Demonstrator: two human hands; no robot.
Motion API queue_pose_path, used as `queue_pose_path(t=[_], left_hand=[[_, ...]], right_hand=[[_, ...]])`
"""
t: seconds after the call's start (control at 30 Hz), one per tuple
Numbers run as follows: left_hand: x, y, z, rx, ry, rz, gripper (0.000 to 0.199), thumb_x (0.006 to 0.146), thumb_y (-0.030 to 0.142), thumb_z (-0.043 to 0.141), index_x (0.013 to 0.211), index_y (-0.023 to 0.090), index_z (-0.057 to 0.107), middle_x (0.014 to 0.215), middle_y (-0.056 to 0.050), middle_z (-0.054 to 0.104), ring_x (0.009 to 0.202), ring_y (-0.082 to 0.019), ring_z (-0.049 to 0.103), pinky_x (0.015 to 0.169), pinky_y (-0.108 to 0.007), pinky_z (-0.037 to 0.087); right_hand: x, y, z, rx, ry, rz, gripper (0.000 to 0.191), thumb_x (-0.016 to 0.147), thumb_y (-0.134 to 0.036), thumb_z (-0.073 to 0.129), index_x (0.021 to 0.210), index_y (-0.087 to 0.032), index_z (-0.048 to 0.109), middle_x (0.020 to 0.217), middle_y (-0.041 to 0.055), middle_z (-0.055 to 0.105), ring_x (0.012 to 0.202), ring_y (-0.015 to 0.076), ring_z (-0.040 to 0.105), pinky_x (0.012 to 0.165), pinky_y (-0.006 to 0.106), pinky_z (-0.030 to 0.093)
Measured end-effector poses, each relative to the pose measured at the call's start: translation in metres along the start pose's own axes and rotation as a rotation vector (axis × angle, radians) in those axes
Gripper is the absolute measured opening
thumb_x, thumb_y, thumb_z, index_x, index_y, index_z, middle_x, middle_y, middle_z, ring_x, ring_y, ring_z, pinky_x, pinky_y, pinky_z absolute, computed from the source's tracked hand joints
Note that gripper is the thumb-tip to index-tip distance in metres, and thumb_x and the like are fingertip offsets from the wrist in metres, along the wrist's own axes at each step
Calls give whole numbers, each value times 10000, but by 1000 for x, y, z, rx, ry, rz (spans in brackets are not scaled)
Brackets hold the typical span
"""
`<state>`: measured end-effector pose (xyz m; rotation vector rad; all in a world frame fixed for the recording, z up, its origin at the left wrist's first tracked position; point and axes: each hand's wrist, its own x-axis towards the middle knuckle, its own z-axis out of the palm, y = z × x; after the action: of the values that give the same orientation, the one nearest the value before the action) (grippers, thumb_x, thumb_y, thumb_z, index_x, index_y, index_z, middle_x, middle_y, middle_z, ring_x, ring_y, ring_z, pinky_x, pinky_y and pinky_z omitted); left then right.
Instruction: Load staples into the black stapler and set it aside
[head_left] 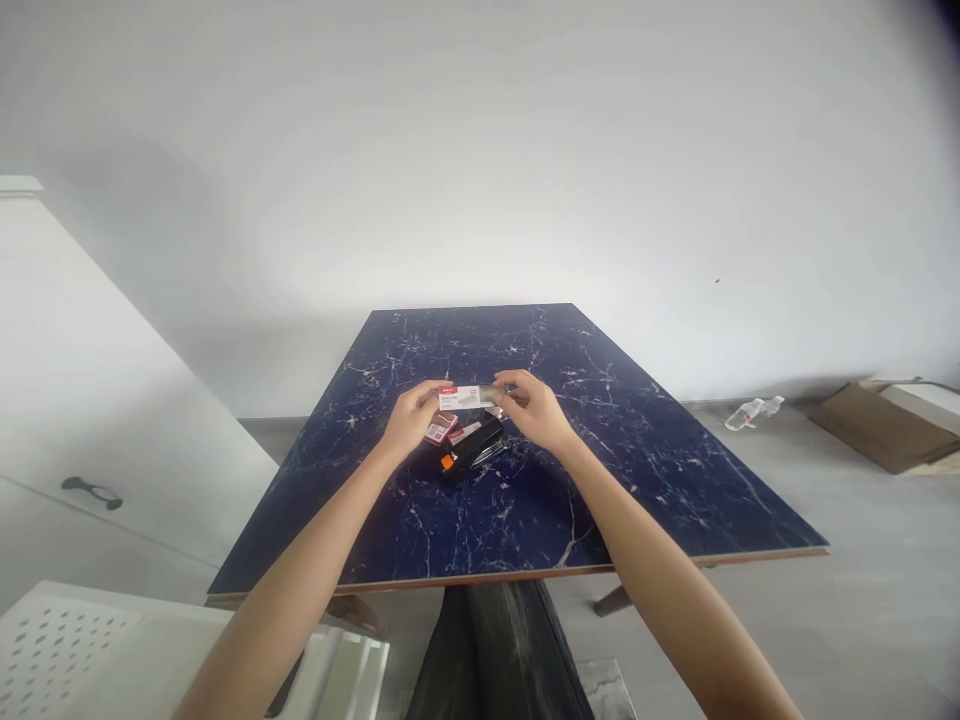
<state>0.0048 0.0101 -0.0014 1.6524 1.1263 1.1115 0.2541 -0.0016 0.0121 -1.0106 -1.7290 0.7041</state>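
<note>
Prob. a room in a home: plain wall, white cabinet (112,380) w/ dark handle, marble-look table (480,530), cardboard box (870,425) & plastic bottles (754,412) on grey floor

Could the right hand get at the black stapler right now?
Probably, once free: the right hand grips one end of the small red-and-white box, but the black stapler lies close by, with nothing seen on top.

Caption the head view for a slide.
Left hand and right hand hold a small box above a blue marbled table bearing a black stapler.
</note>
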Motion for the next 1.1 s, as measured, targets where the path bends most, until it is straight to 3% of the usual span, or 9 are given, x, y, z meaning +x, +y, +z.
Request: queue_pose_path(t=[0.1, 0.17, 0.43, 0.63, 0.8, 1.1], left_hand=[[0, -1, 3, 12, -9, 12, 431, 960, 437, 494, 1296, 190, 603, 1162, -102, 732, 829, -211, 751, 763, -352, 628], [-1, -1, 5, 11, -12, 16, 423, 966, 434, 484, 1292, 191, 605, 1153, -102, 736, 828, -209, 750, 774, -353, 622], [0, -5, 8, -94, -2, 33, 345, 928, 387, 573, 1202, 193, 653, 1071, -90, 752, 763, -207, 743, 743, -351, 608], [0, -2, 8, -115, 21, -19, 302, 915, 323, 582, 1173, 190, 665, 998, -77, 759, 729, -193, 735, 704, -320, 597], [-1, 3, 10, -189, 18, -123, 287, 901, 287, 592, 1154, 181, 676, 922, -68, 762, 731, -183, 725, 698, -306, 597], [-3, 5, 12, -240, 3, -206, 285, 869, 295, 648, 1126, 179, 698, 863, -65, 758, 706, -166, 708, 729, -308, 597]], right_hand=[[-4, -7, 1, -216, -17, -165, 218, 890, -357, 627, 1034, -229, 730, 1306, 100, 602, 1033, 235, 658, 905, 374, 552], [-5, -8, 2, -282, -49, -200, 205, 898, -328, 615, 1023, -232, 746, 1282, 96, 614, 1037, 235, 653, 956, 389, 527], [-2, -3, -1, -228, -66, -150, 122, 900, -278, 603, 867, -214, 702, 1182, 81, 671, 923, 196, 655, 828, 344, 532], [-2, -1, -1, -271, -9, -163, 121, 940, -253, 545, 919, -224, 661, 1120, 67, 691, 946, 200, 644, 814, 331, 506], [-3, 0, -2, -344, 77, -257, 131, 951, -254, 544, 934, -222, 671, 1151, 91, 682, 1060, 238, 621, 925, 380, 474], [-4, -2, -4, -341, 141, -188, 152, 859, -192, 601, 942, -244, 717, 974, 47, 735, 936, 238, 638, 867, 374, 488]])
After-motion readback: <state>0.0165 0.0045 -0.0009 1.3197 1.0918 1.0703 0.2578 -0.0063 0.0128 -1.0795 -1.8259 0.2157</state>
